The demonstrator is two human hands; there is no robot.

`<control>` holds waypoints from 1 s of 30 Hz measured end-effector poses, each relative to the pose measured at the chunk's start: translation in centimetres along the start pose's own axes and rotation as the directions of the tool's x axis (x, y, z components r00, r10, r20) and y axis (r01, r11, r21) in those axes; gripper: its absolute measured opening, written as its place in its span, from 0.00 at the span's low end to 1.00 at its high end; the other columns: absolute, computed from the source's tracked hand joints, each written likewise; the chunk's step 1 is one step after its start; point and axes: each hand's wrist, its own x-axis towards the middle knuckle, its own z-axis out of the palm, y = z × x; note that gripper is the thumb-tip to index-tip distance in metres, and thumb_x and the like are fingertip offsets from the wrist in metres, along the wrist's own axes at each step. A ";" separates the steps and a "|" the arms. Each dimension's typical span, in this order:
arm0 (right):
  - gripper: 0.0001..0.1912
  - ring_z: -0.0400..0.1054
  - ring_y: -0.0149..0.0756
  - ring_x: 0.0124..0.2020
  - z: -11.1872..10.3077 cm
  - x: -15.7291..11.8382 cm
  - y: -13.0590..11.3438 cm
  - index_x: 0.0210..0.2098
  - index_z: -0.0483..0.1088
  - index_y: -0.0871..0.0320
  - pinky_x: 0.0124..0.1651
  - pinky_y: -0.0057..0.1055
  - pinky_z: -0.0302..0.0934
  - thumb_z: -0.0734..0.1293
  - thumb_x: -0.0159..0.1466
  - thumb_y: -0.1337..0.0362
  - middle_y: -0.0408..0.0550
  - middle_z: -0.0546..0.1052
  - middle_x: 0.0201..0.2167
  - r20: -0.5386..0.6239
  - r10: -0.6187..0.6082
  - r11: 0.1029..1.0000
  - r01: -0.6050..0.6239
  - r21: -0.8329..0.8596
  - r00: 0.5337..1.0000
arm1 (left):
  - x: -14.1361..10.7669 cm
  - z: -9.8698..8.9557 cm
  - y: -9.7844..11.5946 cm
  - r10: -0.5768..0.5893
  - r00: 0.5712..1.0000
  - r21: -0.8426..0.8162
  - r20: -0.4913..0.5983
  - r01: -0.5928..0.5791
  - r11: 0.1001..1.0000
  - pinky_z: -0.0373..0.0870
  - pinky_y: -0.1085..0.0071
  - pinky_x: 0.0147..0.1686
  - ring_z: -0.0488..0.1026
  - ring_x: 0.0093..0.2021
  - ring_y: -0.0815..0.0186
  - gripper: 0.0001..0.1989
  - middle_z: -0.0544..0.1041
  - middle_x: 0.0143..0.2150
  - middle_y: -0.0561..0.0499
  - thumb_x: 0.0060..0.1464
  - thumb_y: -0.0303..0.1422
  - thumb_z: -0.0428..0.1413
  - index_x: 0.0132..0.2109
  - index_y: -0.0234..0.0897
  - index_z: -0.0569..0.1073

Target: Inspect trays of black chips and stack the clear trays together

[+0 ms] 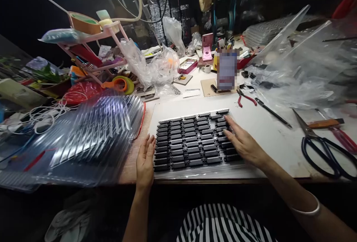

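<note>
Rows of black rectangular connector-like parts [192, 145] lie in a clear plastic tray [200, 171] on the white work surface. At the tray's left edge, my left hand [145, 160] rests upright with its fingers stretched and holds nothing. My right hand [242, 141] reaches over the right side, fingers apart, its fingertips at the parts of the right-hand column. Whether the fingertips press on a part is hard to tell. The parts in that column sit less evenly than the others.
Stacked clear trays [97, 138] lie left of the work surface [264, 141]. On the right are large scissors [320, 145], a black pen-like tool [273, 112] and red-handled pliers [247, 97]. A phone on a stand [227, 71] and plastic bags [156, 63] are behind.
</note>
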 end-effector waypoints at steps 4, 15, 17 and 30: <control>0.36 0.44 0.40 0.66 -0.2 0.5 -0.4 0.65 0.48 0.64 0.66 0.40 0.38 0.54 0.65 0.47 0.53 0.52 0.66 -0.078 0.030 0.999 -0.029 0.015 0.997 | 0.1 -0.5 -0.2 -0.001 1.000 0.014 0.004 0.001 1.000 0.54 0.63 0.62 0.62 0.60 0.60 0.21 0.67 0.59 0.45 0.57 0.40 0.53 0.57 0.42 0.66; 0.35 0.44 0.43 0.65 1.0 4.5 0.0 0.64 0.51 0.57 0.65 0.48 0.40 0.58 0.63 0.46 0.53 0.52 0.66 -0.018 -0.019 1.000 0.019 -0.025 1.000 | 0.3 -0.8 -0.3 -0.032 0.999 -0.034 -0.002 0.032 0.999 0.55 0.62 0.61 0.63 0.60 0.60 0.19 0.68 0.58 0.45 0.57 0.40 0.53 0.54 0.41 0.68; 0.34 0.46 0.43 0.65 0.2 3.6 0.2 0.64 0.50 0.53 0.65 0.49 0.41 0.58 0.63 0.47 0.50 0.52 0.66 -0.060 0.003 0.999 0.000 0.043 0.998 | 0.3 -0.8 -0.1 -0.039 0.999 -0.042 -0.003 0.039 0.998 0.56 0.62 0.61 0.63 0.59 0.60 0.18 0.68 0.58 0.44 0.57 0.40 0.53 0.54 0.40 0.68; 0.29 0.50 0.39 0.63 -0.9 0.1 1.0 0.63 0.52 0.53 0.64 0.42 0.45 0.57 0.65 0.51 0.49 0.56 0.64 -0.125 0.131 0.954 -0.090 0.287 0.983 | 1.7 0.9 0.8 -0.108 0.991 0.008 0.076 0.107 0.994 0.62 0.64 0.56 0.68 0.55 0.61 0.21 0.70 0.56 0.43 0.55 0.40 0.55 0.55 0.41 0.67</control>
